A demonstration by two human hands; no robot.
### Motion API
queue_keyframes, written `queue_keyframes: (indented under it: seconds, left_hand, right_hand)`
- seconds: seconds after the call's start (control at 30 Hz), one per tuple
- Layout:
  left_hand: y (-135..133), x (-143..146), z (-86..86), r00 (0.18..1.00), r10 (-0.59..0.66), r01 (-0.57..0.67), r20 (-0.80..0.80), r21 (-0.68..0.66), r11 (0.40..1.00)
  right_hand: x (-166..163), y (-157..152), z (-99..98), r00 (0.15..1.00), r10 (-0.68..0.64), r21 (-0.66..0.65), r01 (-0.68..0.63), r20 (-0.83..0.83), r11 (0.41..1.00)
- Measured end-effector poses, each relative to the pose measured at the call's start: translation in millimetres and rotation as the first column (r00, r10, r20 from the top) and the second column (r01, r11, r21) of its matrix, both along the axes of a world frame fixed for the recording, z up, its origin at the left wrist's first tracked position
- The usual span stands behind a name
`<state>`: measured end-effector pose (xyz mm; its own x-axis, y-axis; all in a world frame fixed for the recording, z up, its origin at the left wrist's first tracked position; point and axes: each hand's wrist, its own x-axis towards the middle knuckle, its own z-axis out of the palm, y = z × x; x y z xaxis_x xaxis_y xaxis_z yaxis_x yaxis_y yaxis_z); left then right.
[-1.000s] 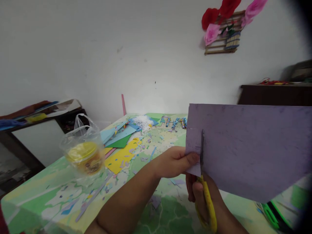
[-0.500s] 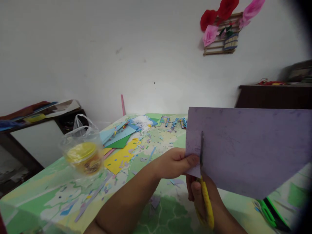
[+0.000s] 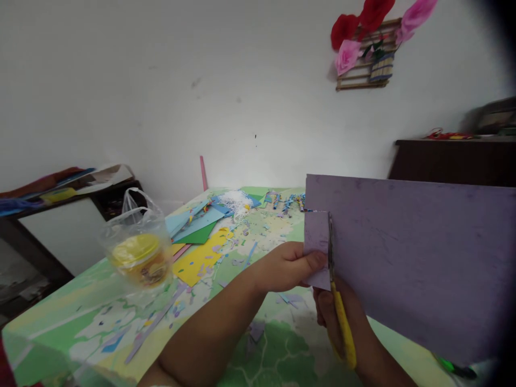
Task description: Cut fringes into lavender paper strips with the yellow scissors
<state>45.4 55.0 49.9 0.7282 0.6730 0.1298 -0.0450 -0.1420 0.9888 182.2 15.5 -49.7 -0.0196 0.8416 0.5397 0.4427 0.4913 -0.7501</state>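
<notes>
A large sheet of purple craft paper [image 3: 407,252] is held up above the table, right of centre. My left hand [image 3: 290,264] pinches its lower left piece, thumb on the front. My right hand [image 3: 332,312] is wrapped around the yellow handles of a pair of scissors [image 3: 342,322], below the sheet. The blades point upward along a cut in the paper, beside my left thumb, and look nearly closed. A slit runs from the left edge to the blade tips, marking off a small rectangle at the corner. Some right-hand fingers are hidden behind the handles.
A clear plastic bag with a yellow-lidded tub [image 3: 139,252] stands on the left of the table. Beyond are coloured sheets [image 3: 201,260], white shredded strands [image 3: 237,203] and blue curled ribbons [image 3: 288,203]. Purple scraps [image 3: 256,332] lie nearby; a green-handled tool [image 3: 453,368] is partly covered at right.
The big sheet's right side has swung downward, covering more of the green-handled tool. The slit at the left edge now gapes and meets the blade tips. Both hands have barely moved.
</notes>
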Motion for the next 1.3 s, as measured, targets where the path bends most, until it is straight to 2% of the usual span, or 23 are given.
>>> queue_keyframes:
  seconds: [0.1, 0.2, 0.37, 0.47, 0.57, 0.7, 0.83, 1.0, 1.13, 1.3]
  left_hand:
    - [1.7, 1.5, -3.6, 0.999, 0.039, -0.038, 0.013, -0.047, 0.998]
    - [3.4, 1.7, -4.2, 0.998, 0.059, -0.059, 0.015, -0.046, 0.997]
    - [10.8, -3.1, -2.0, 0.993, 0.119, -0.119, -0.006, -0.041, 0.992]
    - [18.7, -6.8, -2.9, 0.985, 0.171, -0.172, -0.036, -0.042, 0.984]
    - [24.5, -8.7, -5.2, 0.981, 0.184, -0.187, -0.068, -0.038, 0.982]
    - [25.6, -8.4, -8.8, 0.987, 0.124, -0.13, -0.099, -0.056, 0.99]
    - [24.4, -7.6, -15.8, 0.989, 0.065, -0.079, -0.136, -0.099, 0.992]
    - [22.8, -13.1, -24.3, 0.98, 0.075, -0.098, -0.182, -0.118, 0.988]
    - [15.6, -27.7, -20.1, 0.971, 0.11, -0.128, -0.212, -0.076, 0.989]
    - [2.5, -49.5, -1.0, 0.965, 0.152, -0.162, -0.214, -0.033, 0.986]
  right_hand:
    - [2.1, 0.9, -1.4, 0.996, 0.065, -0.064, -0.068, -0.06, 0.996]
    - [7.0, -0.8, 5.7, 0.984, 0.138, -0.131, -0.152, -0.11, 0.98]
    - [19.4, -1.1, 27.8, 0.927, 0.317, -0.251, -0.362, -0.201, 0.898]
    - [24.5, 2.7, 34.9, 0.897, 0.353, -0.278, -0.422, -0.268, 0.863]
    - [27.7, 8.9, 30.5, 0.857, 0.386, -0.302, -0.489, -0.341, 0.818]
    - [31.6, 20.1, 13.1, 0.792, 0.442, -0.298, -0.581, -0.422, 0.757]
    - [34.3, 29.4, 1.2, 0.769, 0.47, -0.309, -0.616, -0.432, 0.725]
    - [34.7, 33.1, -0.6, 0.75, 0.518, -0.315, -0.65, -0.411, 0.691]
    - [38.8, 33.2, 14.0, 0.711, 0.596, -0.306, -0.701, -0.375, 0.644]
    - [38.8, 36.3, 54.8, 0.646, 0.705, -0.3, -0.762, -0.293, 0.574]
